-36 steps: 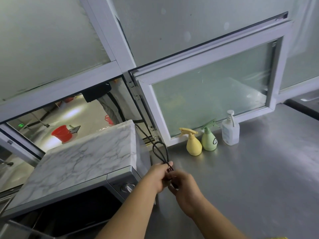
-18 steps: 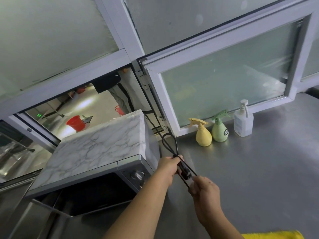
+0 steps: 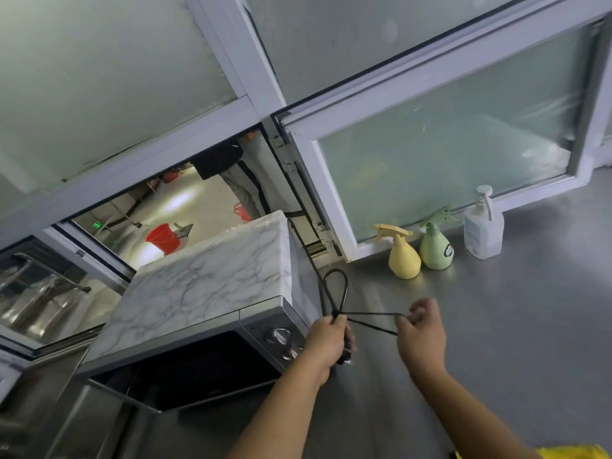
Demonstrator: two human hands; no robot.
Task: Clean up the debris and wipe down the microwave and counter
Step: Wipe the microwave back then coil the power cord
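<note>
A microwave [image 3: 205,293] with a marble-patterned top stands on the left of the steel counter [image 3: 513,326]; its door hangs open toward me. Its black power cord [image 3: 336,294] runs from behind it and forms a loop. My left hand [image 3: 326,342] grips the bundled cord and plug beside the microwave's knobs. My right hand [image 3: 422,329] pinches a thin black tie that stretches taut from the bundle to the right.
A yellow spray bottle [image 3: 402,255], a green spray bottle [image 3: 435,248] and a clear pump bottle [image 3: 483,226] stand by the window frame. A yellow cloth [image 3: 576,453] shows at the bottom right edge. A person stands beyond the open hatch [image 3: 185,207].
My right hand has moved right, away from the left hand, drawing the thin tie out taut. The camera has shifted, showing more of the microwave's open door.
</note>
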